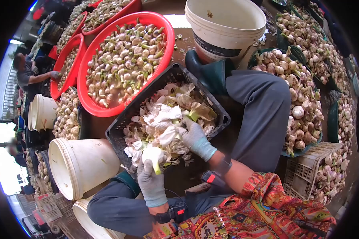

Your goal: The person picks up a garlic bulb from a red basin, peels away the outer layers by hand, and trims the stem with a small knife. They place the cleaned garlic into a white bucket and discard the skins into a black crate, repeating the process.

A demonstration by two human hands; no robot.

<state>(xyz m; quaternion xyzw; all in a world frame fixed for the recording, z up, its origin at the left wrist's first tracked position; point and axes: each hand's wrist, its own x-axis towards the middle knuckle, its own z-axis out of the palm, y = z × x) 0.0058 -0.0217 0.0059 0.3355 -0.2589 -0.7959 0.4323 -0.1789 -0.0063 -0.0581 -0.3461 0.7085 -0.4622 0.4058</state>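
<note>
My left hand [150, 181], in a grey-and-blue glove, is closed round a peeled white garlic bulb [154, 154] with a short green stem pointing down. The bulb is at the near edge of a black plastic crate [115, 133]. Over the crate, my gloved right hand [195, 137] has its fingers curled together at a piece of pale garlic skin [168, 136]. Loose garlic skins [161, 115] and leaf scraps heap up inside the crate between my legs.
Beyond the crate a red basin [170, 44] holds many garlic bulbs in water. White buckets [87, 163] stand at left, another bucket [227, 24] ahead. Unpeeled garlic [297, 111] fills tubs at right, beside a slatted crate [299, 179]. Another person [28, 75] works at far left.
</note>
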